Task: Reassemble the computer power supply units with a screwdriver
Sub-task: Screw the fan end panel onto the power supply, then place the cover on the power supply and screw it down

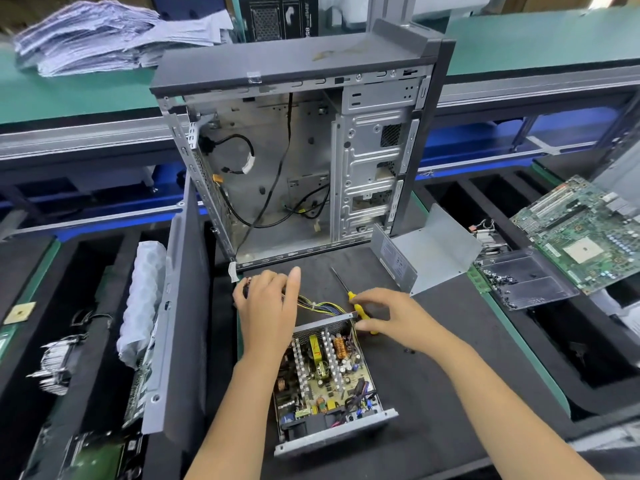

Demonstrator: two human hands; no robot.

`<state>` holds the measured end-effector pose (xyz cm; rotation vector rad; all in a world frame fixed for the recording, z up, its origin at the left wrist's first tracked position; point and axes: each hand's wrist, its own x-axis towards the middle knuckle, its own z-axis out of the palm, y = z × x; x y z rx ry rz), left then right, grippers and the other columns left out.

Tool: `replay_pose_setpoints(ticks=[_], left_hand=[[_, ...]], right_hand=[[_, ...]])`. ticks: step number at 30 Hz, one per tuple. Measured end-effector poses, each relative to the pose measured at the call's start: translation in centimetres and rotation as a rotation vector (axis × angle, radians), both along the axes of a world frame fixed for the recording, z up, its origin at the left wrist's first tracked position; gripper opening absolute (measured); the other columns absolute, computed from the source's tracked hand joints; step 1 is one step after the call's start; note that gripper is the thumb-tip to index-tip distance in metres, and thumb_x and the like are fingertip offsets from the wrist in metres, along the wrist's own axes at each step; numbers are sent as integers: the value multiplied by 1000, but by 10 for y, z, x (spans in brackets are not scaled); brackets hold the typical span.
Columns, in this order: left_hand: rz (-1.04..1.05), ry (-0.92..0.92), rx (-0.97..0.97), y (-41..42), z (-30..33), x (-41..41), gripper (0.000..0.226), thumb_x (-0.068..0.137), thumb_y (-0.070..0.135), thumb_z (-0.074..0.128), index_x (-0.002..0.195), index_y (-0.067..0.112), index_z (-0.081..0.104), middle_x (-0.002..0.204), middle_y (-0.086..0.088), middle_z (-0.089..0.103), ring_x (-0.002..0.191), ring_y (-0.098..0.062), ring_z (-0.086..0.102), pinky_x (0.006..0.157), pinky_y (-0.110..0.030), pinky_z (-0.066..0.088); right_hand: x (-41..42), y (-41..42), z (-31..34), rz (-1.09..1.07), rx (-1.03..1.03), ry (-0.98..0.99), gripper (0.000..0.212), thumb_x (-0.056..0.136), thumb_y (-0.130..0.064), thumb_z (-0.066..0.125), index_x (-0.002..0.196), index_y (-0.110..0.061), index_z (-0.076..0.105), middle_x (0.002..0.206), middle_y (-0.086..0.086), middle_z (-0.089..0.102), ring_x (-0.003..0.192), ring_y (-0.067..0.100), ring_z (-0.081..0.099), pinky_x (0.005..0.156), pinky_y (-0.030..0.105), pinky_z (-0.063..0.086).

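An open power supply unit (325, 372) lies on the black mat, its circuit board and heat sinks exposed. Its yellow and black cable bundle (322, 304) runs out of the far end towards the left. My left hand (268, 306) lies over that bundle with the fingers curled round the wires and connectors and the thumb pointing up. A yellow-handled screwdriver (361, 310) rests beside the unit's far right corner, shaft pointing away. My right hand (391, 317) pinches its handle between fingertips and thumb. The unit's grey metal cover (429, 251) stands further right.
An empty computer case (294, 161) stands open just behind the mat, and its side panel (180, 323) leans on the left. On the right are a clear tray of screws (523, 278) and a green motherboard (581, 230). A heat sink (55, 362) lies at far left.
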<state>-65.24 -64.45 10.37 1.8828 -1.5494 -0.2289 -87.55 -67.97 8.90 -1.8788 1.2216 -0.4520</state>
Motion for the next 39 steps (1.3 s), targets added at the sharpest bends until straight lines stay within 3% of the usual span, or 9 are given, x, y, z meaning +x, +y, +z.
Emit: replay_pose_setpoints(ticks=[8, 13, 16, 22, 26, 28, 31, 34, 39], left_hand=[[-84, -190, 132, -27, 1, -7, 19, 98, 33, 52, 103, 22, 66, 118, 7, 54, 124, -14, 41, 118, -45, 4], [-173, -206, 185, -42, 1, -19, 28, 102, 33, 45, 123, 25, 62, 136, 6, 48, 136, -14, 30, 117, -45, -1], [-228, -186, 246, -46, 0, -22, 31, 103, 33, 40, 125, 27, 61, 143, 7, 45, 140, -12, 27, 117, -45, -4], [-382, -277, 315, -45, -5, -20, 34, 105, 32, 37, 135, 34, 53, 158, 12, 27, 150, -13, 7, 117, -53, -8], [-640, -134, 275, -45, 2, -30, 32, 105, 25, 39, 130, 32, 59, 142, 16, 51, 142, -2, 29, 120, -41, -5], [-740, -103, 383, -40, 1, -34, 29, 105, 29, 40, 120, 32, 64, 105, 21, 67, 115, 10, 50, 120, -40, -6], [-727, -156, 399, -35, -5, -32, 32, 105, 36, 39, 84, 26, 62, 60, 13, 49, 72, 7, 53, 121, -40, -4], [-683, -201, 367, -32, -9, -26, 43, 103, 45, 37, 75, 20, 58, 67, 4, 51, 75, -2, 54, 118, -38, -4], [-710, -246, 395, -24, -6, -23, 41, 102, 48, 35, 98, 22, 67, 81, 6, 51, 92, -6, 54, 117, -39, -11]], right_hand=[[-30, -37, 20, -477, -478, 201, 17, 91, -13, 59, 106, -13, 65, 100, 0, 57, 103, 21, 48, 79, 21, 31], [-24, -46, 13, -429, -308, 405, 40, 94, -31, 55, 128, -11, 51, 116, 8, 60, 106, 27, 55, 80, 37, 45], [-19, -49, 11, -457, -360, 512, 28, 95, -23, 51, 121, -13, 54, 103, 10, 67, 93, 32, 59, 61, 33, 41], [-18, -53, 10, -482, -334, 665, 12, 91, -9, 49, 100, -7, 57, 88, 15, 64, 76, 33, 54, 54, 30, 31], [-26, -45, 23, -514, -383, 649, 10, 88, -4, 49, 93, -6, 58, 84, 17, 64, 72, 35, 53, 50, 30, 31], [-33, -39, 36, -573, -401, 605, 20, 88, -5, 48, 102, -6, 62, 84, 16, 65, 76, 36, 56, 55, 33, 37], [-49, -26, 63, -639, -405, 470, 26, 93, -11, 51, 115, -11, 64, 98, 17, 68, 92, 38, 60, 69, 38, 45], [-60, -15, 91, -648, -389, 339, 26, 95, -12, 51, 115, -12, 66, 105, 13, 67, 93, 32, 58, 73, 37, 46], [-66, 5, 126, -719, -381, 88, 24, 93, -7, 41, 86, 11, 55, 80, 29, 53, 64, 30, 40, 54, 36, 31]])
